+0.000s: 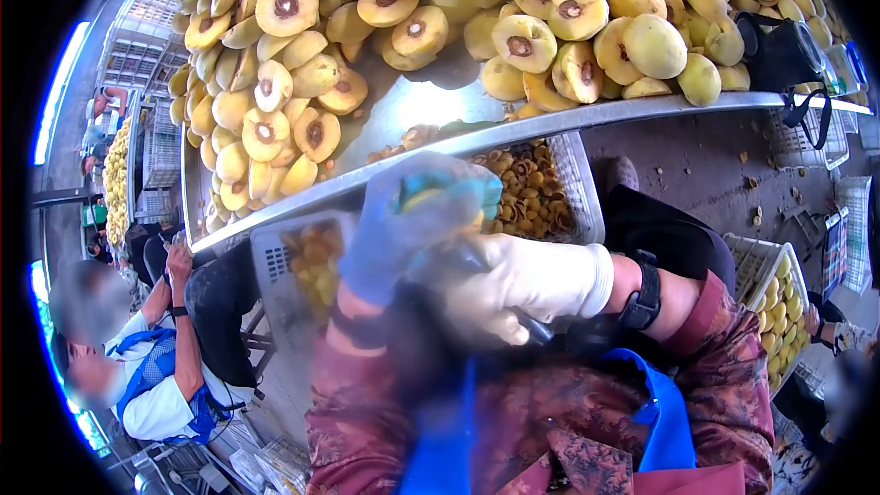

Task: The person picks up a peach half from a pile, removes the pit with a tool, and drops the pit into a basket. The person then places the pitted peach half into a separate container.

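“Left hand [394,225], in a blue glove: gripping what?”

“Seems clamped on a yellow fruit piece [420,201], partly hidden by the glove. Can't tell half from whole through the blur.”

“And the right hand [527,284]?”

“Gloved in white, closed round a dark tool [535,330], with one end jutting out below. Can't make out the working end.”

“Why held so close together?”

“Probably for steadiness: drawn in near the blue apron strap [662,403], on the near side of the metal table rim [495,139]. Handy, too, to judge by the layout, for the crates beneath.”

“Which crates?”

“To the right of the left hand, a white crate [579,174] of brown scraps [530,192]; to its left, a pale crate [273,261] with yellow pieces inside. Both set low, likely for easy reach.”

“Anything in the way?”

“That rim, between hands and fruit heap [568,14]. Also a black strapped object [779,50] at the table's right edge, with a loop hanging over. Blocked from view by the gloves: parts of both low crates.”

“Farther out?”

“At right, a crate [744,266] of yellow halves; at left, a seated co-worker [170,362] in a blue vest.”
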Tool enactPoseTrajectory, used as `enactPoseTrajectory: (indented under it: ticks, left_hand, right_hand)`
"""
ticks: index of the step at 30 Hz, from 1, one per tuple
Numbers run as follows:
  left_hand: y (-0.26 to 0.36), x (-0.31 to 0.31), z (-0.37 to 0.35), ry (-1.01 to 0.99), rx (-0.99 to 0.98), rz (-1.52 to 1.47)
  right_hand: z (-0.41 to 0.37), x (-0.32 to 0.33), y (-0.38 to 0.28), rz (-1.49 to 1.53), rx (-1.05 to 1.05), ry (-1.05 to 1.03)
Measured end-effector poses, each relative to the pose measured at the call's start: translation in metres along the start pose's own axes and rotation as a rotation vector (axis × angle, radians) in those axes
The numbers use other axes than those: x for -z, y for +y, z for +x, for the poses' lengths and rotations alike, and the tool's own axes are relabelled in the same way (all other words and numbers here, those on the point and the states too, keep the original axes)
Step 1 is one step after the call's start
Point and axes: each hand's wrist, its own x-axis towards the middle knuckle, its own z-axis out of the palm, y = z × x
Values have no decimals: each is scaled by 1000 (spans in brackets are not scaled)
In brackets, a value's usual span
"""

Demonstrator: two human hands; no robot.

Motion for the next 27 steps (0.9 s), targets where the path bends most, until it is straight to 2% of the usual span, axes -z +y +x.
enactPoseTrajectory:
  ticks: [1, 4, 5, 8, 9, 10, 12, 13, 15, 16, 17, 18, 19, 20, 22, 23, 24, 25, 26, 27]
  left_hand:
    - [1, -3, -2, 25, -22, -37]
    - [8, -19, -6, 129, -71, -202]
    - [8, -17, -5, 76, -151, -172]
    - [16, -21, -1, 286, -27, -475]
    - [15, -20, -2, 354, -90, -422]
    - [14, -19, -2, 425, -149, -366]
    - [10, 5, -9, 542, -130, -409]
    - [16, 11, -17, 532, -221, -245]
    - [29, 42, -45, 633, -208, 34]
    - [33, 62, -60, 700, -150, 232]
    - [37, 83, -76, 756, -87, 468]
    - [46, 97, -84, 724, 22, 820]
    - [48, 115, -89, 710, 19, 1131]
    - [50, 122, -87, 691, 15, 1441]
    - [58, 111, -61, 579, -209, 1325]
    - [65, 99, -31, 618, -77, 1144]
    - [72, 87, -5, 486, -154, 1302]
    - [69, 81, 22, 346, -344, 1449]
    - [66, 69, 51, 244, -424, 1592]
    - [55, 60, 76, 189, -377, 1706]
  right_hand:
    - [-2, 0, -2, 189, -61, -103]
    - [-6, -2, -7, 452, -76, -284]
    - [-4, -2, -8, 454, -70, -303]
    - [5, -17, -23, -230, 35, 17]
    - [14, -8, -12, -822, 376, 180]
    - [22, -4, 1, -1137, 454, 298]
    - [27, 0, 2, -1276, 403, 329]
    - [25, 4, 1, -1534, 417, 359]
    - [22, 24, 6, -1939, 439, 509]
    - [27, 37, 10, -2024, 134, 499]
    - [26, 44, 14, -2084, 111, 525]
    - [23, 47, 19, -2136, 86, 548]
    - [15, 42, 15, -2065, 281, 527]
    - [11, 39, 15, -2078, 369, 549]
    - [9, 37, 9, -2028, 457, 564]
    - [6, 32, 5, -2056, 437, 550]
    - [1, 24, 1, -2086, 418, 539]
    - [-3, 21, -1, -2116, 398, 531]
    - [-3, 25, 2, -2070, 509, 501]
    - [-3, 26, 2, -2064, 467, 493]
